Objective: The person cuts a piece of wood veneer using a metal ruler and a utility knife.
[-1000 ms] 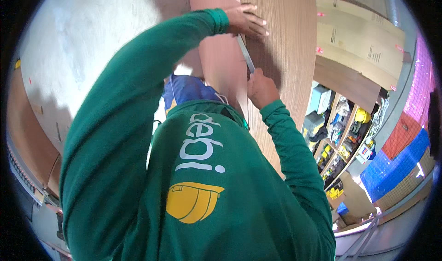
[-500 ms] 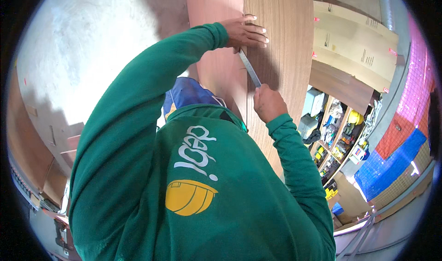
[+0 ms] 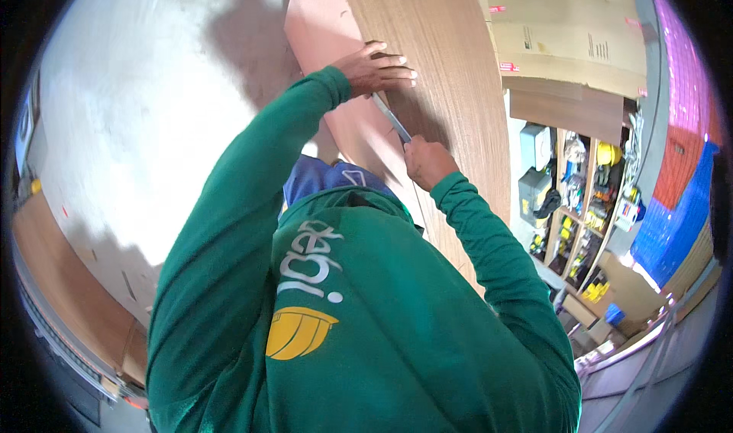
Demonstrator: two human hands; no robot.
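The left hand (image 3: 378,70) lies with its fingers spread over the brown panel (image 3: 458,74), near its edge; whether its thumb pinches the strip (image 3: 390,115), I cannot tell. The right hand (image 3: 429,162) is closed around the near end of this grey, flat strip, which runs slantwise between both hands, at the border of brown face and pink side (image 3: 324,32). Farther right are cardboard (image 3: 565,17) and a filled shelf (image 3: 562,154).

White lettering (image 3: 311,261) on green shirt (image 3: 412,311); cardboard print (image 3: 599,46) illegible.
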